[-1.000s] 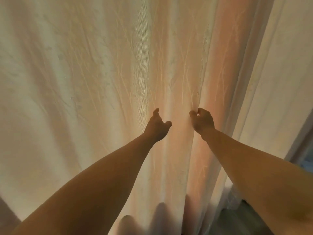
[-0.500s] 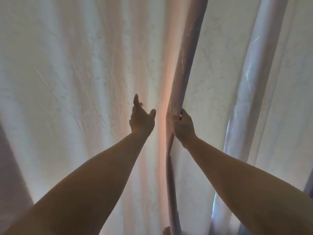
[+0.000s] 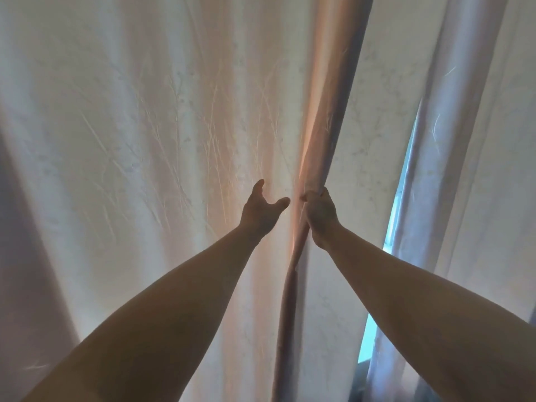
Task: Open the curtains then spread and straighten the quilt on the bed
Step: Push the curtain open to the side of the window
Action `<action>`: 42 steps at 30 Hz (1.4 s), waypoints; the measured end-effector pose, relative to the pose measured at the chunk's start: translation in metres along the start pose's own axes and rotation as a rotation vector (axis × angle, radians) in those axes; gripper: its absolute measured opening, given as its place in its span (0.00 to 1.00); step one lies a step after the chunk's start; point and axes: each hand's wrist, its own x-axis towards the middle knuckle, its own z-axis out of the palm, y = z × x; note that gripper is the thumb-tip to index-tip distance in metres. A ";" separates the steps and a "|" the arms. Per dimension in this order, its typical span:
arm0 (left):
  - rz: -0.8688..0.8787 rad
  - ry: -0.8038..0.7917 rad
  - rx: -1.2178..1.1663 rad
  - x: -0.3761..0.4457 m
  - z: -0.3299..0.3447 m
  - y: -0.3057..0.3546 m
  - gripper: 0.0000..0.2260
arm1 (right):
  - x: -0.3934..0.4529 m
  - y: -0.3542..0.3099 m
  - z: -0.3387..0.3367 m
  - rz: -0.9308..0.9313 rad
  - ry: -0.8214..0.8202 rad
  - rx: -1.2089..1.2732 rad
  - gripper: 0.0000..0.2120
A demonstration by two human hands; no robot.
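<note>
Pale patterned curtains fill the view, lit from behind. My right hand [image 3: 319, 213] grips a vertical fold [image 3: 333, 126] at the edge of the right curtain panel [image 3: 374, 140], fingers curled round the cloth. Just left of it, my left hand [image 3: 261, 210] reaches toward the left curtain panel [image 3: 139, 140] with thumb and fingers spread; whether it touches the fabric I cannot tell. A narrow bright gap [image 3: 403, 184] shows daylight to the right of the held panel. The bed and quilt are out of view.
Another hanging curtain fold [image 3: 470, 140] stands right of the bright gap. A darker fold of fabric [image 3: 26, 256] hangs at the far left edge.
A second ago both hands were at the closed curtains. My right hand has since closed on the curtain fold, a bright gap has opened at the right, and my left hand has opened wider.
</note>
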 end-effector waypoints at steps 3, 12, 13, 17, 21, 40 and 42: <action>0.010 -0.018 -0.084 -0.002 0.017 0.008 0.39 | 0.000 0.003 -0.015 -0.056 -0.086 0.000 0.13; 0.220 0.151 0.170 -0.005 0.020 -0.003 0.09 | -0.003 0.005 -0.025 -0.049 0.116 -0.162 0.08; 0.235 0.146 0.175 -0.009 0.017 -0.003 0.10 | -0.003 0.005 -0.016 -0.057 0.109 -0.157 0.08; 0.268 0.174 0.046 -0.022 -0.005 0.012 0.21 | -0.014 0.004 0.040 -0.294 -0.013 -0.239 0.08; 0.279 0.214 0.082 -0.010 -0.057 0.028 0.39 | -0.021 -0.011 0.084 -0.412 -0.246 -0.521 0.17; 0.336 0.818 0.766 -0.004 -0.169 -0.032 0.32 | 0.055 -0.022 0.040 -0.108 0.359 -0.139 0.47; 0.234 0.811 0.672 -0.004 -0.169 -0.028 0.44 | 0.054 -0.026 0.042 -0.090 0.377 -0.072 0.37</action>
